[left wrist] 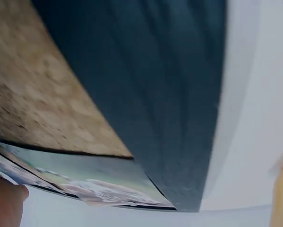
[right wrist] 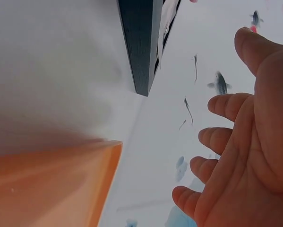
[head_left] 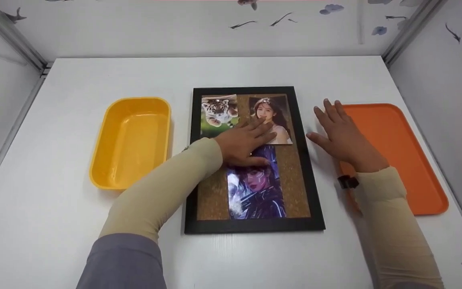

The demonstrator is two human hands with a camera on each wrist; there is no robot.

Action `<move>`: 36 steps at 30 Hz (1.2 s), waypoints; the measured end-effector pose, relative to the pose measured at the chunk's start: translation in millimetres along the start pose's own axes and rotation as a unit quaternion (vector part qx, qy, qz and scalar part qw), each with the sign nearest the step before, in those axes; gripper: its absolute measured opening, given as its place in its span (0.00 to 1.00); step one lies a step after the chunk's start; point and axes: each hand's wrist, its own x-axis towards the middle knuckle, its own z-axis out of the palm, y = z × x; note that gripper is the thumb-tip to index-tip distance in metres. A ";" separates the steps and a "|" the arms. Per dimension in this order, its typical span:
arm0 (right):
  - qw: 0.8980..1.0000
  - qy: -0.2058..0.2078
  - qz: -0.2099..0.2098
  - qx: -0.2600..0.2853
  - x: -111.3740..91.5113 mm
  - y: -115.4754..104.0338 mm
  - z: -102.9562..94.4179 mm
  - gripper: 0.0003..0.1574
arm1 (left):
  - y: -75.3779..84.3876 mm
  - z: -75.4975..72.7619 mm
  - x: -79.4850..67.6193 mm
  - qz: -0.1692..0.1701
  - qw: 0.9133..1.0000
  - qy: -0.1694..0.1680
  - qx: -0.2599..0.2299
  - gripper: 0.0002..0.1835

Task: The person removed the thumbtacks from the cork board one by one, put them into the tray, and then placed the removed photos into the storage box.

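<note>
A black-framed cork board (head_left: 211,192) lies flat on the table with three photos on it. At its upper left is a tiger cub photo (head_left: 218,110), and at its upper right a portrait photo (head_left: 281,132) of a person in a light top. A purple illustrated picture (head_left: 257,196) lies below them. My left hand (head_left: 243,144) spreads over the middle of the board, fingers extended onto the portrait and thumb over the top of the purple picture. Held with fingers spread, my right hand (head_left: 341,134) is between the board's right edge and the orange tray (head_left: 401,160), holding nothing.
Left of the board stands a yellow plastic tub (head_left: 134,136). The orange tray lies at the right, partly behind my right forearm. White walls with painted fish border the white table (head_left: 239,72) at the back and sides.
</note>
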 end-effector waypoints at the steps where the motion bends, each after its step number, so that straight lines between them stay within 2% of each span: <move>1: 1.000 0.001 0.000 -0.001 0.1 0.2 -0.5 0.52 | -2.7 -0.1 0.0 -0.002 1.000 -0.002 0.001 0.48; 10: 1.000 0.002 -0.013 -0.001 2.8 -2.2 -6.5 0.51 | -18.6 5.8 2.6 -0.001 1.000 -0.016 0.018 0.50; 18: 0.995 -0.036 -0.036 0.085 7.9 -3.0 -12.6 0.51 | -21.0 10.5 5.1 0.005 1.000 -0.017 0.020 0.50; 27: 0.995 -0.052 -0.046 0.067 20.5 1.1 -10.7 0.51 | -20.9 16.4 6.9 0.006 0.999 -0.004 0.034 0.49; 36: 0.994 -0.064 -0.044 0.080 40.9 1.5 -5.4 0.50 | -23.5 20.0 7.2 0.007 1.000 0.003 0.024 0.49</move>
